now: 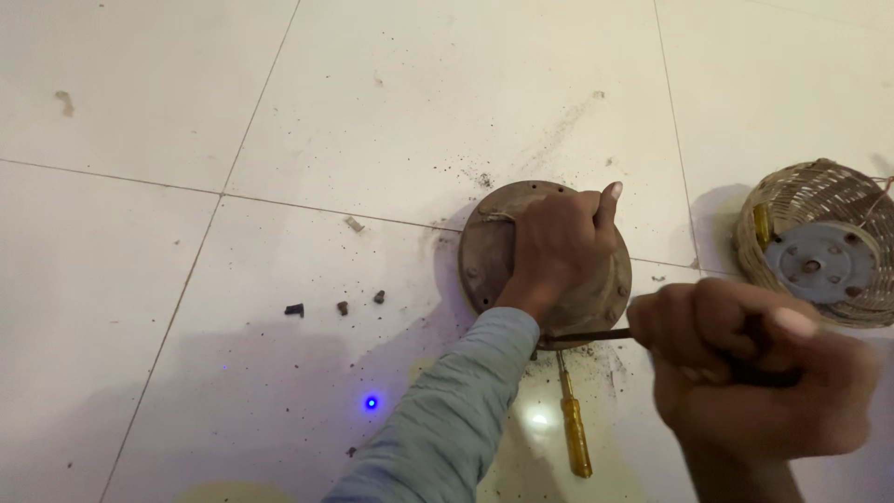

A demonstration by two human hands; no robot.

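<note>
Pressing down, the left hand [559, 247] keeps the round metal plate [484, 256] flat on the floor. Beside it, the right hand [745, 368] squeezes a tool [587, 335] poking under the plate's edge.

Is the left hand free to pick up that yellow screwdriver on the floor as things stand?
Probably not right away. The left hand is pressed on the round metal plate, gripping it. The screwdriver lies uncovered on the tiles just beside that forearm, so nothing blocks it; the hand would need to let go first.
</note>
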